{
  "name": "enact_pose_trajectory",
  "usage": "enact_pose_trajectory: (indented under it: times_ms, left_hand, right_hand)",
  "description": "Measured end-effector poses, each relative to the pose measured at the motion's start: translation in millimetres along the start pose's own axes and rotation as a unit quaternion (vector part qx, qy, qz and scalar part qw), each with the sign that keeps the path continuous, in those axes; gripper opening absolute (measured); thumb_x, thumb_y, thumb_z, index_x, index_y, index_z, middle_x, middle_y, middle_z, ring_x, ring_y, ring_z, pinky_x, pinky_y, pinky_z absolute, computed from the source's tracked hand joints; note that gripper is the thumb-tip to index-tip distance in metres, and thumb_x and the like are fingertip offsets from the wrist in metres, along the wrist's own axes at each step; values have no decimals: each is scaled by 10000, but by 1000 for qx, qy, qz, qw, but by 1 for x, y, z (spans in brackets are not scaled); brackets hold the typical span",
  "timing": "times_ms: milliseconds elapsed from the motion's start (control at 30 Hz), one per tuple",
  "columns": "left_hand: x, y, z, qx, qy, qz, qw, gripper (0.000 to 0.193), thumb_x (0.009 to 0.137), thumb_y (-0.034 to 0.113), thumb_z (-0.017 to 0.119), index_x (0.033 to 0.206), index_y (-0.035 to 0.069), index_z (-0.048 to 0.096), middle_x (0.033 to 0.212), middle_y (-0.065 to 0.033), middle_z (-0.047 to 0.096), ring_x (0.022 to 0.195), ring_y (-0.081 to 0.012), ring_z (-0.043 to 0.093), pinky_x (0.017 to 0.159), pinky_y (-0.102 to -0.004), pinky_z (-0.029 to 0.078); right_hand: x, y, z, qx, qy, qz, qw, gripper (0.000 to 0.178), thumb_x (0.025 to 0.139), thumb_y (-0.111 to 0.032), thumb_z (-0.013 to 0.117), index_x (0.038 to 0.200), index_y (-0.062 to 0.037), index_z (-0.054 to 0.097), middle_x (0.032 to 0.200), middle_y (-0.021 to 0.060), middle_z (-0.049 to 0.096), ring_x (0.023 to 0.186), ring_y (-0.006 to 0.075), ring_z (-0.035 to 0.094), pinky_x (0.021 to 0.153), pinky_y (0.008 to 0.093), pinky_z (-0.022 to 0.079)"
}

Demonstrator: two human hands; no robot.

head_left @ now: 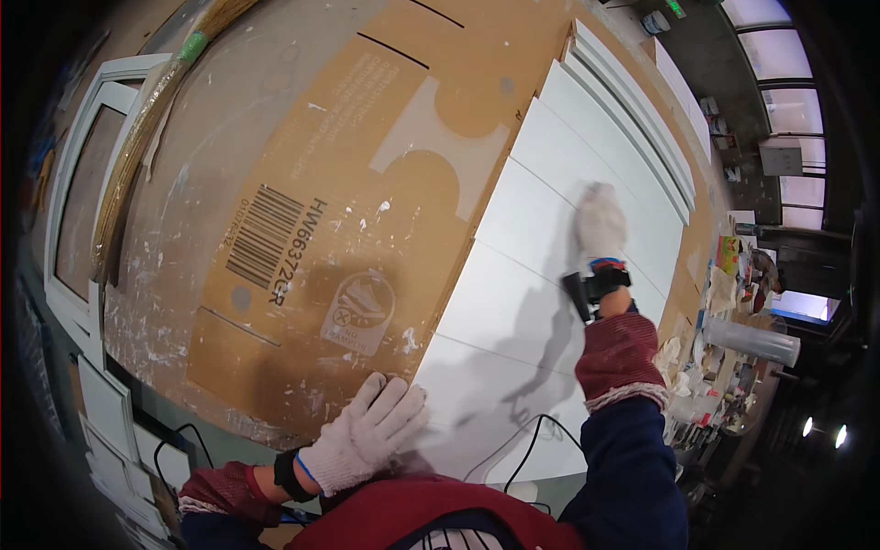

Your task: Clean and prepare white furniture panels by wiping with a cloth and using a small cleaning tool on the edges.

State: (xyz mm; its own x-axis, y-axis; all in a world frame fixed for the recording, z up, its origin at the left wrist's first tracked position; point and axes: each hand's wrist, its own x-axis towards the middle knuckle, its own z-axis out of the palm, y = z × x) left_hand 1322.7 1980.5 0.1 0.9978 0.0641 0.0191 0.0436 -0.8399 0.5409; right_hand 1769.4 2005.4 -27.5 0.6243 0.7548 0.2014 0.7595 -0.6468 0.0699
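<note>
Left gloved hand [367,429] flat, fingers spread; right gloved hand [600,223] outstretched, arm extended forward.

white panels [522,302], brown cardboard [348,183], white gloves [367,435], red cuffs [619,353]

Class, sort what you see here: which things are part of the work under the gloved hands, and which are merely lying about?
In the work:
left hand, pressing the white panels' edge
right hand, flat on the panels
white panels
cardboard sheet underneath

Lying about:
white window frame
clear plastic tube
black cable
</note>
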Motion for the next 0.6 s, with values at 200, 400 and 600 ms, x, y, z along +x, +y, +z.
enact_pose_trajectory:
  times_ms: [200, 400, 600]
  left_hand:
    - [6, 20, -15, -21, 27, -34, 999, 635, 658, 299, 703, 1201, 20, 526, 1274, -174, 527, 1167, -383, 518, 1009, -510, 422]
    - [-52, 52, -17, -215, -135, -249, 935, 251, 896, 317, 629, 948, 72, 629, 922, -145, 663, 827, -311, 661, 727, -422, 523]
    - [-76, 68, 28, -205, -192, -263, 923, 443, 963, 459, 473, 837, 73, 650, 793, -136, 673, 707, -346, 662, 614, -457, 514]
  right_hand:
    - [-109, -181, -47, 201, -226, -370, 878, 152, 893, -95, 485, 1022, -53, 554, 874, 124, 618, 666, 302, 630, 604, 402, 511]
    - [-145, 11, -66, 123, -85, 158, 976, 316, 955, -281, 518, 1169, -59, 587, 1107, 185, 662, 1015, 348, 645, 853, 443, 509]
    - [-191, -10, -40, -250, -10, 8, 968, 216, 1000, -278, 477, 994, -101, 601, 758, 91, 612, 645, 226, 630, 516, 367, 498]
